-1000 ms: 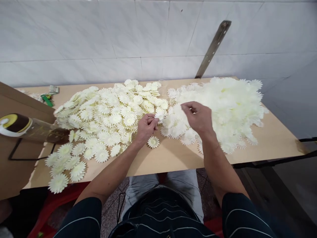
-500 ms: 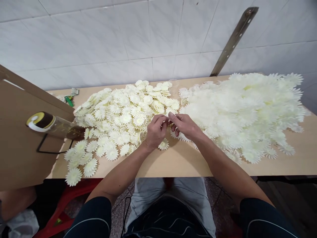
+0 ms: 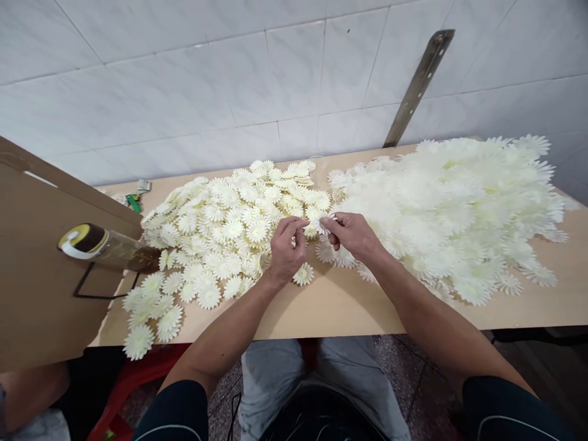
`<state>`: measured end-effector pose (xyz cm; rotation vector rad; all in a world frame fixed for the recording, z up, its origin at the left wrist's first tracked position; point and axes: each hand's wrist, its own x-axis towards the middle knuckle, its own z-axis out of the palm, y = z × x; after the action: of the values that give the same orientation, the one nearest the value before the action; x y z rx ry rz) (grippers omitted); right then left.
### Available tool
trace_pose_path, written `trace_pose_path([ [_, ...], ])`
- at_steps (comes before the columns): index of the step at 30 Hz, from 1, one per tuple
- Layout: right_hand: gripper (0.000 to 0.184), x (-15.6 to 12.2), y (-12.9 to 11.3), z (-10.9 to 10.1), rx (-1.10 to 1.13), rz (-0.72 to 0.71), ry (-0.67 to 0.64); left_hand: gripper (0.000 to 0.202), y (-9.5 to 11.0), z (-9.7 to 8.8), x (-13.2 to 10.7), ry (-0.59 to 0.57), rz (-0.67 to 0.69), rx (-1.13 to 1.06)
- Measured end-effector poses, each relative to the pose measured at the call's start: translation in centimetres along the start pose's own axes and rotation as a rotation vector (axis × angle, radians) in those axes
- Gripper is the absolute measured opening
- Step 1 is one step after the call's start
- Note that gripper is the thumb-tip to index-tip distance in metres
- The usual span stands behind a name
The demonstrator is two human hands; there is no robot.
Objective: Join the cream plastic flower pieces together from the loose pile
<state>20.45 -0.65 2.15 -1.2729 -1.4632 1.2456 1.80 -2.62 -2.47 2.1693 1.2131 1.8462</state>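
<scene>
My left hand [image 3: 285, 248] and my right hand [image 3: 351, 236] meet over the middle of the wooden table [image 3: 349, 306], fingers pinched. Between their fingertips is a small white fabric flower [image 3: 321, 222], held by both hands. To the left lies a spread of flat cream daisy-shaped flowers [image 3: 220, 226]. To the right rises a big loose heap of white petal pieces [image 3: 459, 196]. One single daisy [image 3: 304, 275] lies on the table just below my left hand.
A brown cardboard panel [image 3: 37, 275] stands at the left with a bottle [image 3: 98, 245] lying against it. A metal strip [image 3: 416, 86] leans on the tiled wall. A small green item [image 3: 133, 201] lies at the far left table edge. A red stool [image 3: 124, 380] is below.
My right hand came from above the white heap across to my left hand, and both now pinch one flower. The camera view shifted slightly.
</scene>
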Motion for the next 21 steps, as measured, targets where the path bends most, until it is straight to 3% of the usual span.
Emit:
trace_pose_path([
  [7,0.074,-0.5,-0.6,0.4,-0.093,0.017,0.008,0.021,0.3,0.3,-0.4,-0.003,-0.133,-0.119],
  [11,0.077,-0.4,-0.2,0.7,-0.092,-0.046,0.023,0.021,0.7,0.5,-0.5,-0.021,-0.325,-0.225],
  [16,0.077,-0.3,0.3,0.9,0.013,-0.127,-0.01,0.045,1.1,0.6,-0.2,-0.053,-0.657,-0.503],
  [21,0.071,-0.2,0.6,1.0,0.055,-0.133,0.049,0.054,1.6,0.6,0.0,-0.045,-0.708,-0.57],
])
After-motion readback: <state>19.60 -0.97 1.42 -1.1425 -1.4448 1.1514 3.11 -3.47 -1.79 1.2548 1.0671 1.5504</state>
